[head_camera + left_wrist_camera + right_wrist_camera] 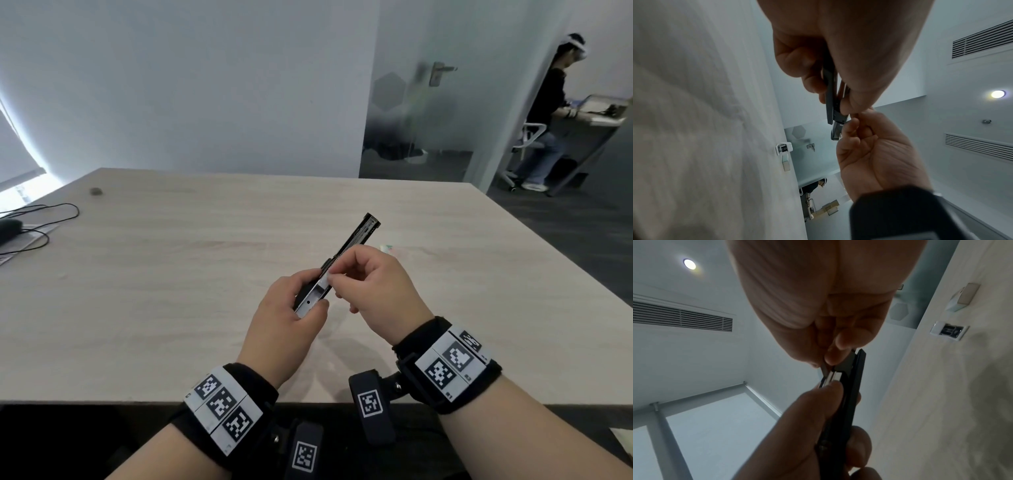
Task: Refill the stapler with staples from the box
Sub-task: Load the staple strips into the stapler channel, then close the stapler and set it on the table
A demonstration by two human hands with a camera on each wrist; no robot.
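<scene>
My left hand [310, 299] grips the rear of the black stapler [356, 236] and holds it tilted above the wooden table [171, 274]. The stapler's top is swung open, so its silver magazine channel [313, 298] shows. Over the channel, my right hand [330, 278] pinches a short silver strip of staples [825, 369] between thumb and forefinger. The open white staple box [784, 147] lies on the table beyond my hands; in the head view only a corner of the box [387, 247] shows past the right hand.
A dark mouse [8, 229], black cables [51, 209] and papers lie at the table's left edge. The box's separate piece [962, 296] lies beside the box. Behind a glass door at the back right, another person [548, 113] stands at a desk.
</scene>
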